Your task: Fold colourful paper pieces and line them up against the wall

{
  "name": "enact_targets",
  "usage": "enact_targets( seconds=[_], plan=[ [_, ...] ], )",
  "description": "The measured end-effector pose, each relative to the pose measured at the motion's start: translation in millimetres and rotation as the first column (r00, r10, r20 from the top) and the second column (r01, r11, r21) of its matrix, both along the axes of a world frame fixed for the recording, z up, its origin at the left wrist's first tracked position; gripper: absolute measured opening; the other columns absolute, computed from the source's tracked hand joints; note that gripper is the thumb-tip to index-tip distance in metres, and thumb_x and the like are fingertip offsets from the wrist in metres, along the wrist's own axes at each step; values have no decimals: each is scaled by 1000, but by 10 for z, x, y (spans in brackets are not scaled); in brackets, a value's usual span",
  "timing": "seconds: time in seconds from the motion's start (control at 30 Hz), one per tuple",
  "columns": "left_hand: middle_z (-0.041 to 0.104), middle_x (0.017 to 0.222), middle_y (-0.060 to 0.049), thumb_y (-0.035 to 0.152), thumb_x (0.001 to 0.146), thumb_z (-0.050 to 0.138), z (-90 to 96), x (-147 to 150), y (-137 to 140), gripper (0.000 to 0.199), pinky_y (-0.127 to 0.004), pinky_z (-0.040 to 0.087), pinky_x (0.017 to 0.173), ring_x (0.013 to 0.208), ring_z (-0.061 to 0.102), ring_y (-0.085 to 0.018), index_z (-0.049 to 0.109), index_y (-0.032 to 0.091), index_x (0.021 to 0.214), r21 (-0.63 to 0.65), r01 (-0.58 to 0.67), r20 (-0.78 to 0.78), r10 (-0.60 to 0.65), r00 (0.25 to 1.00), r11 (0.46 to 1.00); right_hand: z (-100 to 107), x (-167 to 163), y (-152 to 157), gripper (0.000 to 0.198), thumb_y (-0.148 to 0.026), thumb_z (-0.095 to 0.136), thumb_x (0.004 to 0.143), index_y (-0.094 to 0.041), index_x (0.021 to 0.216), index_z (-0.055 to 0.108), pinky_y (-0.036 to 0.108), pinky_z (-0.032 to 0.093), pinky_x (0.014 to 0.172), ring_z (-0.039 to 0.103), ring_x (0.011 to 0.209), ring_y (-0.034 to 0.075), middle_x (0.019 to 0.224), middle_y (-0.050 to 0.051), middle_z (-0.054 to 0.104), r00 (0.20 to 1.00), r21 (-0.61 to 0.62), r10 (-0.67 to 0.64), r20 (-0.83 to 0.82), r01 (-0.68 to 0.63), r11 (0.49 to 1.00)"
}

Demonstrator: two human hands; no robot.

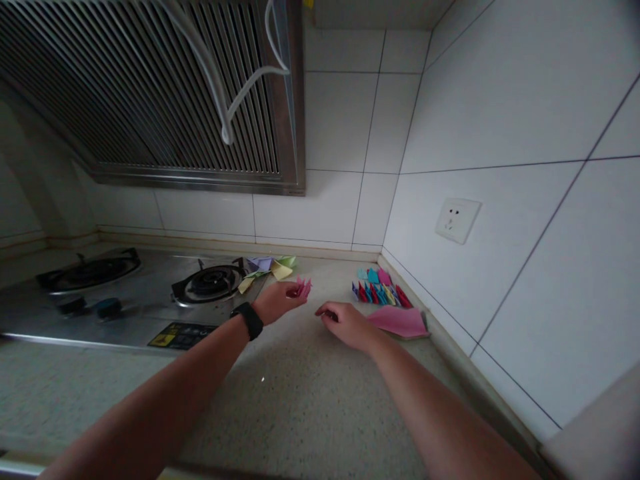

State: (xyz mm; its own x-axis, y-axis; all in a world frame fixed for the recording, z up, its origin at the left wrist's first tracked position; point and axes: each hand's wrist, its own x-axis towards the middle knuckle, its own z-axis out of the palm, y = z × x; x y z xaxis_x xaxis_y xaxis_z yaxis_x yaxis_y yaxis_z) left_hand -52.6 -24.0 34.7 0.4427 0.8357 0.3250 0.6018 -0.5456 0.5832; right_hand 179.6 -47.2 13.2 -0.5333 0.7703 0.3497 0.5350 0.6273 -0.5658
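My left hand (277,301), with a black watch on its wrist, pinches a small pink folded paper piece (303,288) with pointed tips above the counter. Its exact folded shape is too small to make out. My right hand (345,323) is just to the right of it, low over the counter, its fingers bent and apart from the thumb with nothing visible in them. Behind the right wrist lies a stack of pink paper (400,321). Farther back stands a row of small folded paper pieces (383,294) in red, blue, yellow and purple.
Larger folded papers (270,265) in purple, green and yellow lie by the gas stove (165,287). A range hood (200,180) with a white hose (210,73) hangs above. The tiled wall with a socket (459,221) bounds the counter (300,400) on the right.
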Motion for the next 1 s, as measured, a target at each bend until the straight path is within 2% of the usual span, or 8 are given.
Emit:
enact_targets(
  seconds=[0.07, 0.17, 0.3, 0.37, 0.53, 0.73, 0.87, 1.0],
  plan=[
    [71, 90, -5, 47, 87, 54, 45, 86, -120, 36, -24, 45, 64, 76, 62, -16, 68, 17, 102, -130, 64, 234, -32, 972, 989, 24, 21, 19, 20, -25, 51, 89, -18, 98, 68, 26, 43, 69, 62, 75, 15, 83, 4, 69, 996, -15, -59, -62, 59, 998],
    [68, 81, -6, 46, 82, 61, 11, 162, -221, 36, -23, 41, 56, 65, 58, -13, 67, 13, 97, -195, 121, 441, -23, 897, 973, 55, 49, 35, 23, -34, 49, 92, -18, 93, 65, 26, 42, 68, 59, 74, 15, 78, 2, 65, 985, -60, -83, -153, 75, 995],
    [67, 76, -2, 36, 77, 70, -147, 226, -258, 64, -23, 42, 56, 63, 59, -12, 42, 14, 129, -252, 165, 628, 32, 778, 953, 53, 74, 43, 28, -42, 46, 94, -20, 97, 63, 25, 42, 68, 57, 73, 14, 79, 1, 63, 972, -137, -79, -220, 50, 989],
    [68, 76, -2, 33, 76, 71, -199, 247, -270, 70, -24, 43, 57, 63, 60, -13, 34, 14, 133, -278, 184, 622, 31, 782, 943, 29, 76, 49, 28, -43, 47, 93, -20, 100, 62, 26, 43, 70, 58, 78, 14, 86, 2, 64, 974, -156, -59, -220, 24, 987],
    [71, 83, -7, 31, 78, 69, -220, 267, -299, 43, -24, 44, 59, 70, 66, -15, 47, 15, 110, -350, 257, 565, -16, 825, 901, -13, 39, 36, 30, -43, 53, 91, -20, 109, 59, 26, 43, 72, 57, 83, 15, 93, 3, 64, 970, -188, -32, -240, -14, 982],
    [72, 80, -6, 29, 77, 71, -257, 268, -322, 35, -28, 49, 67, 76, 69, -18, 42, 19, 94, -366, 298, 595, -25, 803, 882, 59, -73, -86, 27, -43, 55, 89, -20, 103, 59, 24, 43, 69, 56, 77, 13, 90, 2, 63, 954, -164, -5, -300, -46, 985],
    [72, 82, -6, 32, 77, 71, -243, 269, -359, 35, -29, 49, 69, 77, 69, -18, 44, 19, 94, -333, 307, 537, -88, 839, 892, 84, -126, -140, 19, -37, 58, 87, -19, 92, 61, 24, 44, 67, 55, 72, 13, 79, 0, 62, 961, -158, -20, -276, -25, 987],
    [70, 84, -4, 36, 77, 69, -176, 263, -394, 31, -26, 46, 64, 73, 63, -15, 55, 17, 97, -250, 244, 399, -129, 908, 937, 73, -101, -125, 19, -37, 60, 87, -18, 89, 62, 27, 47, 72, 60, 76, 14, 81, 2, 66, 942, -178, -12, -336, -51, 983]
  ],
)
